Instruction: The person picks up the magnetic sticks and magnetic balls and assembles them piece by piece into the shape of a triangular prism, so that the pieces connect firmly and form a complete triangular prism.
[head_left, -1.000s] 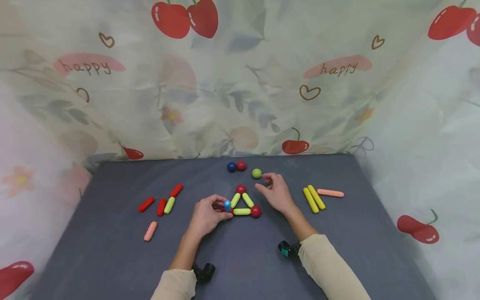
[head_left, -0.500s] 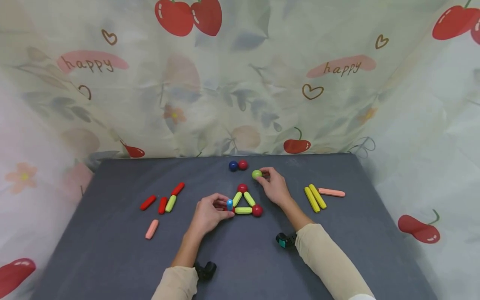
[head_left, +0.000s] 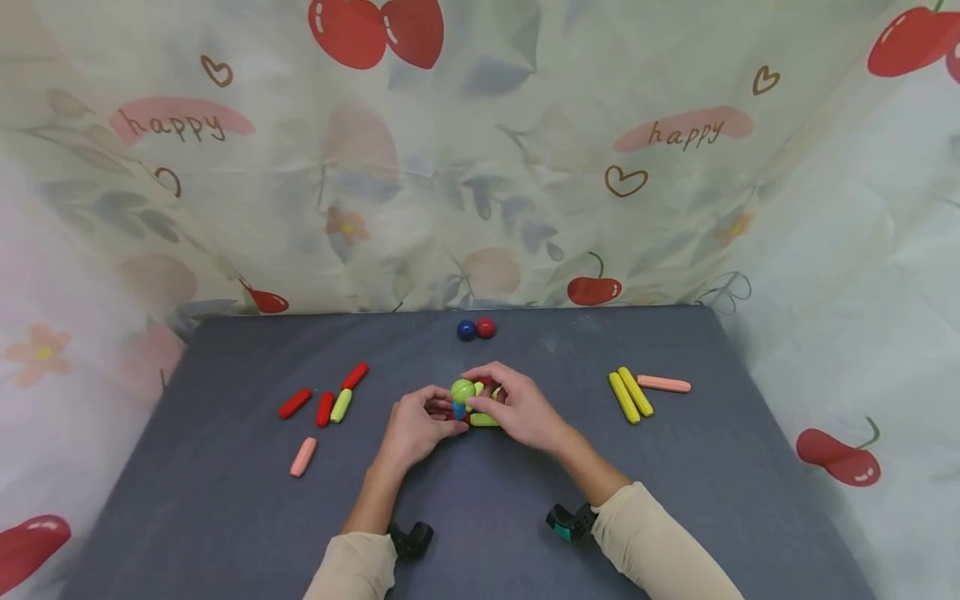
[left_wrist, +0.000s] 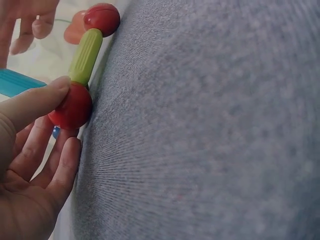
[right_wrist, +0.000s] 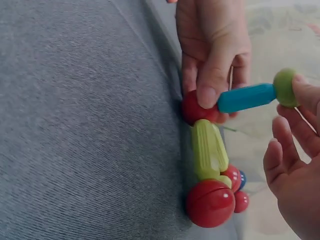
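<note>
My left hand grips the red ball at the near left corner of a flat triangle made of light-green sticks and red balls. From this ball a blue stick stands upright. My right hand pinches a green ball between thumb and fingers, right at the top end of the blue stick. In the head view the right hand covers much of the triangle. Another corner, a red ball, shows in the right wrist view.
A dark blue ball and a red ball lie together at the back. Left of the hands are red sticks, a light-green stick and a pink stick. Yellow sticks and another pink stick lie right.
My right hand has taken the green ball from the back of the table and brought it left and nearer, onto the blue stick's top. The left hand keeps its hold on the corner ball.
</note>
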